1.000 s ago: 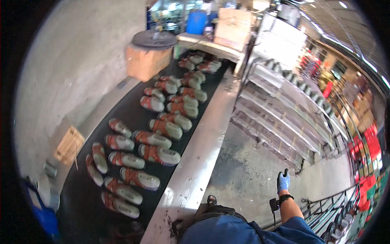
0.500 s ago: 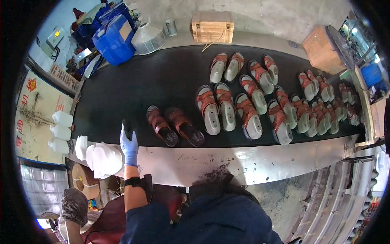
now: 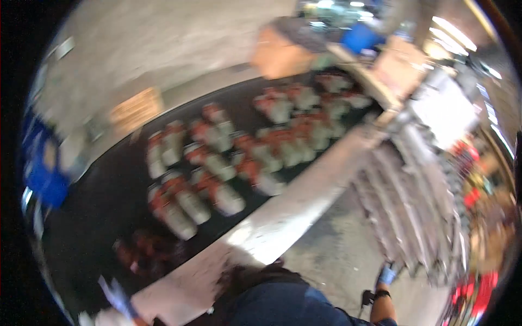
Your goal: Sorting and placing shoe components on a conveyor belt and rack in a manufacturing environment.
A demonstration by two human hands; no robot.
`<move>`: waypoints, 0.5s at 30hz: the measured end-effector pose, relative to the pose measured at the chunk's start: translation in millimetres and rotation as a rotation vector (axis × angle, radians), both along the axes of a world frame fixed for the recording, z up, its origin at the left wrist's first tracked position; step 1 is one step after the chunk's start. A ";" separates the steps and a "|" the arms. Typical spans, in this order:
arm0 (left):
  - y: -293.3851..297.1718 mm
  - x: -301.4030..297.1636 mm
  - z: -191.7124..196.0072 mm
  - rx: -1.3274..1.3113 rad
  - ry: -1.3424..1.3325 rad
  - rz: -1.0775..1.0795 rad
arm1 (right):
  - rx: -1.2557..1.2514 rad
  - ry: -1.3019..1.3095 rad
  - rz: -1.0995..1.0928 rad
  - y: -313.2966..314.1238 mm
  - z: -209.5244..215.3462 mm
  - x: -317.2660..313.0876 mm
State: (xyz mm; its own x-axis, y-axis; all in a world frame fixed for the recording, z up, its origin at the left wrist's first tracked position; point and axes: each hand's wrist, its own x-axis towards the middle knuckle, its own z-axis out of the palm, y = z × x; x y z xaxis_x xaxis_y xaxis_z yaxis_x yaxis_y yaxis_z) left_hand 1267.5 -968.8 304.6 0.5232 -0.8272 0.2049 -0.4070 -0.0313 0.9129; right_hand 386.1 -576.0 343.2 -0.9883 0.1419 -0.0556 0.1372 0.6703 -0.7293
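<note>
The view is heavily blurred. A black belt (image 3: 98, 217) runs from lower left to upper right, and everything here is placed against it. On it lie many sandals (image 3: 217, 163), red-strapped with pale soles, set in pairs in loose rows along its middle and far end. One darker pair (image 3: 144, 252) lies apart at the belt's near left end.

The left hand (image 3: 117, 296), in a blue glove, is raised at the belt's near left corner, just short of the dark pair and not touching it. Its grip is too smeared to read: whether open or closed, I cannot tell.

The right hand (image 3: 387, 275), also blue-gloved, hangs well off the belt's near side, over the grey floor (image 3: 337, 255) and beside a metal rack (image 3: 413, 217). A dark band sits at its wrist. Its grip cannot be made out either.

A pale metal edge (image 3: 283, 217) borders the belt's near side. Beyond the far side stand a wooden crate (image 3: 136, 108) and a blue drum (image 3: 43, 174).
</note>
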 end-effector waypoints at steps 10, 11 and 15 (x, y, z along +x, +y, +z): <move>-37.7 -33.3 26.1 0.169 -0.536 -0.121 | 0.258 0.145 -0.017 -8.2 31.0 35.3; -47.2 -40.3 26.4 0.220 -0.546 -0.157 | 0.236 0.168 -0.001 -3.6 24.0 35.5; -49.3 -86.7 58.9 0.428 -0.606 -0.301 | 0.356 0.240 0.054 -13.6 12.1 36.0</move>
State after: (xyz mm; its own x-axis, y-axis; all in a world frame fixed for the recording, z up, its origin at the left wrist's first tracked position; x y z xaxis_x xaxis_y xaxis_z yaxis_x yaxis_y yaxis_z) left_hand 1180.8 -1018.1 363.5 0.1647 -0.9862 0.0150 -0.8749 -0.1391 0.4640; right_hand 422.1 -589.7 355.3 -0.9738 0.0585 0.2198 -0.0502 0.8873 -0.4585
